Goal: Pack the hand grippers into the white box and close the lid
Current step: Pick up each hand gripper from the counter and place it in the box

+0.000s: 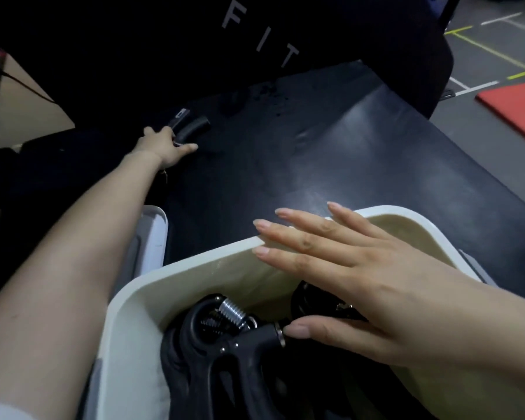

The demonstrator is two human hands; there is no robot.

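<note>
The white box stands open at the near edge of the black table, with black hand grippers with metal springs lying inside it. My right hand hovers flat over the box, fingers straight, thumb tip touching a gripper's knob. Far out at the table's left, my left hand curls its fingers around the black foam handle of another hand gripper. The white lid lies to the left of the box, partly hidden by my left forearm.
The black table stretches ahead. A black bag or chair back with letters "FIT" stands behind it. A cardboard box sits at the far left, and a red mat lies on the floor at right.
</note>
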